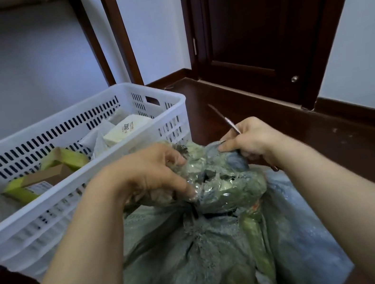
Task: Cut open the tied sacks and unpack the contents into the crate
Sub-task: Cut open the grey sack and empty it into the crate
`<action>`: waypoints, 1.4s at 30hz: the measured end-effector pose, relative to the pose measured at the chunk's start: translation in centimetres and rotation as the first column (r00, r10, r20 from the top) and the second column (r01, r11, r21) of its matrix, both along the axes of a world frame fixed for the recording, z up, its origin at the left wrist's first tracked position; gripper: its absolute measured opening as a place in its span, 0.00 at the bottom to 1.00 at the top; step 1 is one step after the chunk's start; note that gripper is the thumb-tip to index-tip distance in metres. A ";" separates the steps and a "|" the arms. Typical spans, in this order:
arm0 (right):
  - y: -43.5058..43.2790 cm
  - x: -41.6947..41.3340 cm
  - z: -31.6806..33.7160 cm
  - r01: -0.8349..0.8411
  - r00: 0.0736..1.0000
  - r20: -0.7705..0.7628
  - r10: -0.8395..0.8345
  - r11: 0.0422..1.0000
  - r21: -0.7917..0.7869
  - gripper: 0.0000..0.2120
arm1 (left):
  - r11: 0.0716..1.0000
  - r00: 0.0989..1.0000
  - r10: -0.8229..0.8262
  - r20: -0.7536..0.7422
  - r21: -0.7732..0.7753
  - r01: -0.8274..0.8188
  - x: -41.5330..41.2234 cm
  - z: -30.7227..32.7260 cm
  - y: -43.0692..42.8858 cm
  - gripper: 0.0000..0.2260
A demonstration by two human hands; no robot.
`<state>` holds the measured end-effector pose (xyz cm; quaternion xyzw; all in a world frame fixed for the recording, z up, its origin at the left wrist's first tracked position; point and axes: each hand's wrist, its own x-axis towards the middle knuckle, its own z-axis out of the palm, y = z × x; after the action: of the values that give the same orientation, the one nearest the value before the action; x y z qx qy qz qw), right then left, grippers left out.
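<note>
Head: left hand (151, 170) curled on sack (201, 252)

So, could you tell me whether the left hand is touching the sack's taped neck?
Touching. The head view shows the left hand gripping the sack's taped neck, its thumb pressed into the shiny tape.

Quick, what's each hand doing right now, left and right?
Left hand: closed, gripping the taped neck of the sack.
Right hand: closed, holding a thin-bladed cutting tool at the sack's neck.
</note>
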<state>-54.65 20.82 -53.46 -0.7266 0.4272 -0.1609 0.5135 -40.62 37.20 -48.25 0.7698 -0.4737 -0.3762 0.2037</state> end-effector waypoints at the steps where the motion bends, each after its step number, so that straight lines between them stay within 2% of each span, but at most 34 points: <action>1: 0.1 -0.3 0.6 -0.061 0.997 0.054 0.055 0.991 0.117 0.10 | 0.997 1.000 0.023 0.006 -0.078 -0.022 0.3 -0.1 0.1 0.13; 3: 0.5 -0.5 1.7 -0.173 0.980 0.137 0.141 0.950 0.261 0.11 | 0.979 0.998 0.050 0.026 -0.200 -0.044 0.3 -0.4 -0.1 0.06; 4: 1.0 -0.5 2.1 -0.207 0.976 0.127 0.179 0.943 0.261 0.08 | 0.970 0.998 0.056 0.008 -0.238 -0.053 0.2 -0.6 -0.3 0.04; 5: 1.4 -0.4 2.1 -0.227 0.973 0.091 0.212 0.948 0.222 0.10 | 0.964 0.998 0.053 -0.022 -0.258 -0.057 0.0 -0.7 -0.4 0.04; 6: 1.9 -0.2 2.0 -0.230 0.973 0.054 0.224 0.956 0.182 0.12 | 0.963 0.998 0.035 -0.052 -0.264 -0.047 0.0 -0.9 -0.6 0.08; 8: 2.5 0.2 1.5 -0.196 0.979 0.085 0.186 0.972 0.128 0.14 | 0.970 0.994 -0.026 -0.105 -0.245 0.000 0.1 -1.1 -0.8 0.21; 9: 2.4 0.4 1.2 -0.162 0.980 0.131 0.147 0.980 0.114 0.13 | 0.971 0.991 -0.054 -0.123 -0.239 0.024 0.0 -1.2 -0.8 0.24; 11: 2.0 0.5 1.0 -0.068 0.981 0.189 0.050 0.993 0.092 0.12 | 0.975 0.991 -0.070 -0.118 -0.220 0.043 0.0 -1.6 -0.8 0.24; 14: 1.2 0.5 0.9 0.038 0.982 0.181 -0.046 0.998 0.042 0.16 | 0.994 0.989 -0.046 -0.141 -0.106 0.031 0.0 -1.9 -1.0 0.19; 17: 0.9 0.7 0.3 0.103 0.987 0.131 -0.097 0.994 -0.042 0.17 | 0.998 0.992 -0.061 -0.113 0.013 0.063 0.2 -1.7 -1.0 0.27; 19: 0.9 0.2 0.3 0.105 0.992 0.083 -0.098 0.992 -0.077 0.15 | 0.997 0.991 -0.071 -0.114 0.000 0.072 0.5 -2.0 -0.6 0.31; 22: 0.5 -1.5 1.7 0.001 0.999 0.040 -0.001 1.000 0.003 0.11 | 0.992 0.986 -0.073 -0.147 -0.114 0.056 0.7 -2.6 -0.1 0.20; 25: 0.3 -3.1 4.1 -0.059 0.998 0.023 0.058 0.996 0.060 0.20 | 0.960 0.984 0.085 -0.158 -0.252 -0.123 0.6 -3.7 -0.5 0.18; 26: 0.3 -3.4 5.0 -0.077 0.997 0.022 0.075 0.994 0.083 0.23 | 0.940 0.976 0.130 -0.178 -0.291 -0.178 0.5 -3.9 -0.8 0.14; 27: 0.4 -3.6 5.9 -0.117 0.993 0.011 0.117 0.988 0.103 0.26 | 0.924 0.967 0.154 -0.203 -0.317 -0.214 0.2 -4.0 -1.0 0.11; 28: 0.6 -3.8 6.8 -0.179 0.983 -0.012 0.181 0.978 0.109 0.26 | 0.910 0.962 0.164 -0.219 -0.342 -0.233 0.1 -4.1 -1.3 0.12; 30: 1.3 -4.1 8.4 -0.333 0.936 -0.100 0.336 0.942 0.049 0.21 | 0.890 0.957 0.171 -0.234 -0.381 -0.252 0.0 -4.1 -1.8 0.16; 33: 2.8 -4.7 9.8 -0.523 0.827 -0.280 0.487 0.850 -0.066 0.10 | 0.856 0.956 0.174 -0.238 -0.444 -0.266 0.0 -3.8 -2.1 0.14; 37: 4.6 -4.6 10.8 -0.564 0.768 -0.474 0.430 0.805 -0.183 0.06 | 0.820 0.964 0.168 -0.208 -0.514 -0.254 0.0 -3.6 -2.2 0.13; 42: 6.5 -3.2 10.9 -0.568 0.762 -0.545 0.349 0.765 -0.305 0.12 | 0.811 0.968 0.170 -0.187 -0.531 -0.245 0.1 -3.2 -2.2 0.12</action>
<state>-57.81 27.35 -42.56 -0.9258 0.2886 0.0545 0.2381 -40.51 35.01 -51.44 0.6994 -0.4603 -0.2492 0.4867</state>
